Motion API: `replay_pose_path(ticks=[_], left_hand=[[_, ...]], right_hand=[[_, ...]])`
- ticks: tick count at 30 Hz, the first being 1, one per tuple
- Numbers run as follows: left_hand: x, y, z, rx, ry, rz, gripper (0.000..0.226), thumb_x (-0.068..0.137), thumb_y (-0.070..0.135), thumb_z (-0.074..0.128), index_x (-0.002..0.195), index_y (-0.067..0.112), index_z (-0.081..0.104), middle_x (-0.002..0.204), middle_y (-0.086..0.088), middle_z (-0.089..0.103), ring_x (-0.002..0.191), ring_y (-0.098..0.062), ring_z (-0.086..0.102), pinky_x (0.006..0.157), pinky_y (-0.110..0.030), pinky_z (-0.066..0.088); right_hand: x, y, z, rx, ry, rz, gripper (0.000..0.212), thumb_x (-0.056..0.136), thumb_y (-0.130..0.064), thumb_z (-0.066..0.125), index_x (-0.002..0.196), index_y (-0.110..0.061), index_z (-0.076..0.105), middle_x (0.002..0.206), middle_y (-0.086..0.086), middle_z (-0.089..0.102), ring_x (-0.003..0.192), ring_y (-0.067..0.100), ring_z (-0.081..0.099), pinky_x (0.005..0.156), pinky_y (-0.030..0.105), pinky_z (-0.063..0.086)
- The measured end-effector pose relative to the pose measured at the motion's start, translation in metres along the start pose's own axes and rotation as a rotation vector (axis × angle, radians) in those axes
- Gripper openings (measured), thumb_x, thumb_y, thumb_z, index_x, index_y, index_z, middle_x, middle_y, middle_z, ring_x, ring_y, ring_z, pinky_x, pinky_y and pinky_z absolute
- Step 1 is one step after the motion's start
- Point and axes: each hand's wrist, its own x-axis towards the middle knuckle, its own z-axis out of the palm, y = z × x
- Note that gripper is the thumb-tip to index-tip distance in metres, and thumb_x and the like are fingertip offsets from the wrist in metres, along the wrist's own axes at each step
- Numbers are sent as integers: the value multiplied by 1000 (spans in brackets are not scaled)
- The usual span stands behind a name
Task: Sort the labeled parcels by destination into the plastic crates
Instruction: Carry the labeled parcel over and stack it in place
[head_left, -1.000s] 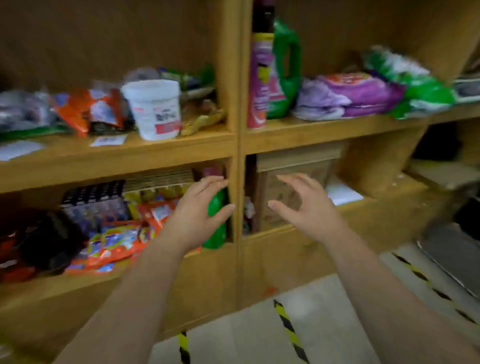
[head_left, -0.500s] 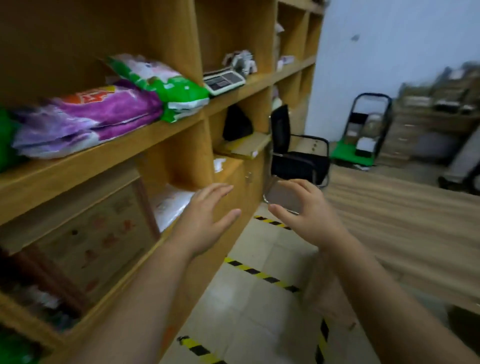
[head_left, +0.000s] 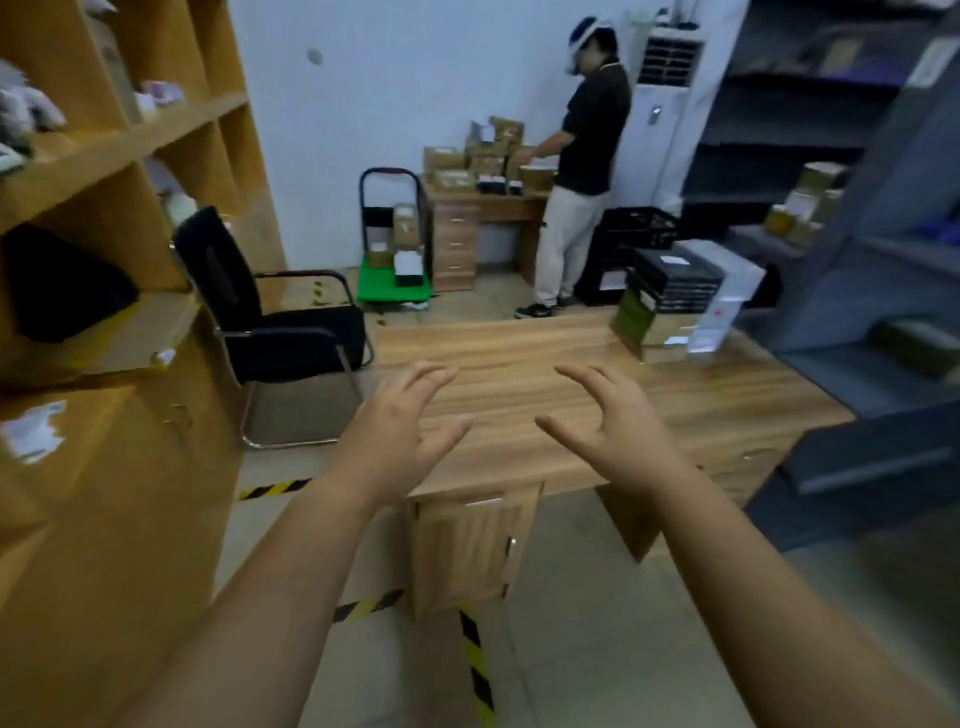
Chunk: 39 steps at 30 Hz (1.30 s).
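Note:
My left hand (head_left: 397, 428) and my right hand (head_left: 613, 426) are raised side by side in front of me, over the near edge of a wooden table (head_left: 519, 384). Both hold nothing, with fingers spread and loosely bent. A stack of boxes and parcels (head_left: 670, 306) sits at the table's far right corner. A black plastic crate (head_left: 634, 234) stands on the floor behind the table. More cardboard parcels (head_left: 478, 156) are piled on a far desk.
Wooden shelving (head_left: 104, 171) runs along the left, with a black chair (head_left: 270, 317) beside it. A green trolley (head_left: 395, 280) with boxes stands by the far wall. A person (head_left: 576, 171) works at the far desk. Dark metal racks (head_left: 857, 208) fill the right. Yellow-black tape (head_left: 475, 670) marks the floor.
My view has swung right, away from the wooden shelves toward the table and the room. Both hands stayed raised and empty in front of me.

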Motion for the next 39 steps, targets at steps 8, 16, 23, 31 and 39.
replay_pose_path(ticks=[8,16,23,31,39], left_hand=[[85,48,82,-101,-145,157,59,92,49,56,146,26,45,148,11,37,138,-8,28,115,-25,22],[173,104,169,-103,-218,224,63,89,59,50,144,29,45,144,16,39,136,-6,32,116,-36,30],[256,147,223,-93,-179,246,58,91,56,53,142,28,47,144,13,41,136,-7,33,115,-33,30],[346,160,274,-74,-195,231,57,91,53,56,142,28,49,143,14,42,134,-8,36,113,-36,34],[463,149,359,-105,-254,199,62,89,59,53,144,31,45,145,17,38,133,-8,37,108,-43,42]], right_hand=[[-1,83,-50,-19,152,201,69,82,-62,65,143,-32,49,141,-8,48,134,11,40,112,30,32],[30,190,-90,-5,237,237,70,81,-61,68,142,-33,48,141,-12,48,133,7,40,112,28,32],[86,274,-137,28,275,200,67,84,-56,69,143,-30,48,142,-11,49,131,5,41,107,23,32],[150,349,-153,60,273,208,66,84,-56,68,142,-28,50,140,-10,50,127,2,42,105,20,31],[243,442,-156,21,219,252,59,86,-49,70,139,-27,53,136,-13,51,127,0,42,105,18,30]])
